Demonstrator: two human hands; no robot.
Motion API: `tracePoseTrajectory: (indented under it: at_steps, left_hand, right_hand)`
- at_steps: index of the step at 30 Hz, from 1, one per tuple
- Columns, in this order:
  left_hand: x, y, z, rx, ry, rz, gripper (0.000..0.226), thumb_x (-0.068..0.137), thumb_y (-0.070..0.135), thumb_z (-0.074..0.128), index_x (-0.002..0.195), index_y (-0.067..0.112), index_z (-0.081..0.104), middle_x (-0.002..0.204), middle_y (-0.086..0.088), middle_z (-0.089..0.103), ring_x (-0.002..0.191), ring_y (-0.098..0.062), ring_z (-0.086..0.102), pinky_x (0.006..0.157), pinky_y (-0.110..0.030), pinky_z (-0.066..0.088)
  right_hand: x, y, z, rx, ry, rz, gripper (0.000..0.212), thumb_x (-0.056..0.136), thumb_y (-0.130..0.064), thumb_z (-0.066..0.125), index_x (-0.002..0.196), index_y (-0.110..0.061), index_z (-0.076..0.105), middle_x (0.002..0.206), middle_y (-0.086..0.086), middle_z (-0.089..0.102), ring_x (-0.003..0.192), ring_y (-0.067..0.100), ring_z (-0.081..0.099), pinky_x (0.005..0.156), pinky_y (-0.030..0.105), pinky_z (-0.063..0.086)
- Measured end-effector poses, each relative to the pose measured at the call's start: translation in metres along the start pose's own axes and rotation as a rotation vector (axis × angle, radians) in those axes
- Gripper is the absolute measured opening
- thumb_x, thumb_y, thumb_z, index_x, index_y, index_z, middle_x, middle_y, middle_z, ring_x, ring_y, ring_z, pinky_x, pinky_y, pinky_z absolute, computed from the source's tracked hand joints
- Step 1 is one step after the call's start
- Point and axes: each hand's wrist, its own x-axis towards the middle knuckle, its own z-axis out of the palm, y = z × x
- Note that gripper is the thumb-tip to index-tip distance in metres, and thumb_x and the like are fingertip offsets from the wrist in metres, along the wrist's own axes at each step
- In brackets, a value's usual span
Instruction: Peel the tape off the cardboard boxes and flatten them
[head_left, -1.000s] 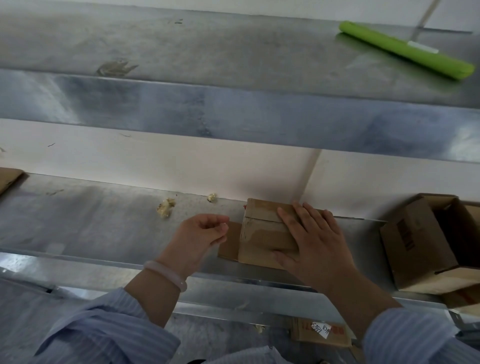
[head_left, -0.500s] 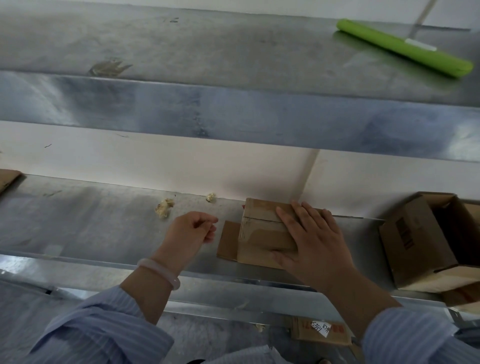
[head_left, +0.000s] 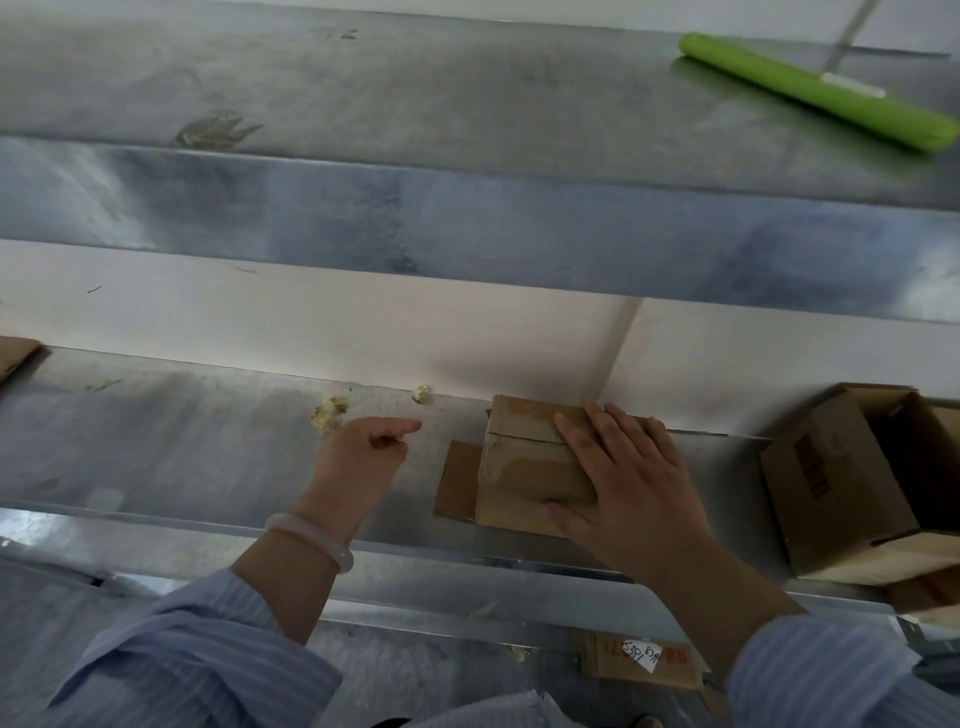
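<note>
A small brown cardboard box (head_left: 524, 457) lies on a metal shelf (head_left: 182, 441) against the white wall, with one flap (head_left: 457, 478) open flat to its left. A glossy tape patch shows on its top. My right hand (head_left: 628, 483) presses flat on the box, fingers straight, thumb at the near side. My left hand (head_left: 358, 462) hovers left of the flap, apart from the box, fingers curled and thumb and forefinger pinched; the clear tape between them is hard to make out.
Two crumpled tape wads (head_left: 327, 410) (head_left: 422, 393) lie by the wall. An open cardboard box (head_left: 831, 483) stands at the right. A green roll (head_left: 815, 91) rests on the upper shelf. A labelled box (head_left: 639, 660) sits below. Flat cardboard (head_left: 13, 353) pokes in at the far left.
My left hand has drawn leftward from the box's left edge, staying pinched. My right hand and the box have stayed in place.
</note>
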Motion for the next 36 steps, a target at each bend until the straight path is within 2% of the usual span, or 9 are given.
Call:
tracePoseTrajectory:
  at_steps: [4,7,12,15,18,26,29,32,36]
  left_hand:
    - [0.007,-0.006,-0.003,-0.095,-0.035,-0.044,0.033,0.092,-0.001,0.056,0.122,0.011,0.064,0.095,0.003,0.072,0.092,-0.015,0.069,0.087,-0.026,0.053]
    - [0.005,-0.001,-0.005,-0.138,-0.006,-0.068,0.009,0.091,0.017,0.064,0.095,0.014,0.072,0.070,0.000,0.073,0.073,-0.016,0.072,0.078,-0.033,0.059]
    - [0.006,0.008,-0.015,0.202,0.135,-0.078,0.051,0.097,0.045,0.046,0.066,0.010,0.067,0.053,-0.003,0.064,0.053,-0.018,0.062,0.061,-0.029,0.052]
    - [0.020,-0.006,-0.015,-0.022,0.054,-0.164,0.025,0.096,0.011,0.054,0.119,0.013,0.062,0.094,-0.009,0.068,0.082,-0.027,0.066,0.080,-0.045,0.056]
    - [0.025,-0.016,-0.010,-0.074,-0.057,-0.216,0.066,0.090,0.008,0.063,0.147,0.020,0.034,0.126,-0.005,0.054,0.113,-0.028,0.056,0.098,-0.051,0.048]
    - [-0.032,0.035,0.044,-0.114,-0.559,0.160,0.042,0.095,0.056,0.039,0.135,0.043,0.041,0.126,0.016,0.058,0.116,-0.002,0.054,0.097,-0.022,0.047]
    - [-0.041,0.040,0.052,-0.112,-0.428,0.330,0.051,0.086,0.069,0.040,0.135,0.059,0.027,0.132,0.023,0.045,0.123,0.006,0.042,0.105,-0.022,0.039]
    - [-0.045,0.058,0.042,-0.114,-0.197,0.660,0.052,0.091,0.046,0.047,0.140,0.031,0.040,0.138,0.020,0.041,0.128,0.009,0.037,0.103,-0.011,0.034]
    - [-0.039,0.085,0.029,0.005,-0.098,0.845,0.046,0.092,0.045,0.052,0.132,0.022,0.058,0.138,0.010,0.053,0.130,-0.013,0.046,0.106,-0.042,0.041]
  right_hand:
    - [0.000,0.000,0.000,0.014,0.011,-0.001,0.086,0.080,-0.078,0.036,0.147,-0.025,0.038,0.149,0.011,0.044,0.137,0.031,0.041,0.111,0.056,0.032]
    - [0.000,0.001,0.001,0.011,0.017,-0.003,0.085,0.079,-0.077,0.039,0.147,-0.025,0.039,0.148,0.012,0.044,0.137,0.032,0.042,0.111,0.056,0.032]
    - [0.000,0.002,0.002,-0.014,0.008,-0.008,0.086,0.080,-0.078,0.038,0.148,-0.027,0.036,0.149,0.010,0.043,0.138,0.031,0.039,0.112,0.055,0.030]
    - [0.000,0.002,0.002,-0.006,0.019,-0.006,0.086,0.080,-0.078,0.037,0.148,-0.026,0.037,0.149,0.011,0.044,0.137,0.032,0.041,0.111,0.056,0.032]
    - [0.000,0.001,0.003,-0.002,0.025,-0.011,0.086,0.080,-0.078,0.036,0.148,-0.025,0.037,0.149,0.011,0.044,0.137,0.032,0.041,0.111,0.056,0.032]
    - [-0.006,0.005,0.003,0.005,0.060,-0.058,0.077,0.090,-0.071,0.029,0.148,-0.022,0.040,0.149,0.010,0.044,0.137,0.031,0.040,0.111,0.056,0.031]
    - [-0.014,0.009,0.001,0.113,0.189,-0.037,0.074,0.093,-0.069,0.030,0.150,-0.022,0.035,0.155,0.006,0.036,0.143,0.027,0.032,0.115,0.053,0.026]
    - [-0.021,0.009,-0.005,0.335,0.370,-0.015,0.073,0.094,-0.063,0.036,0.152,-0.019,0.030,0.158,0.004,0.028,0.148,0.023,0.021,0.119,0.049,0.020]
    - [-0.030,-0.004,-0.004,0.719,0.458,0.070,0.068,0.095,-0.061,0.035,0.153,-0.030,0.018,0.160,-0.006,0.020,0.148,0.017,0.020,0.118,0.035,0.024]
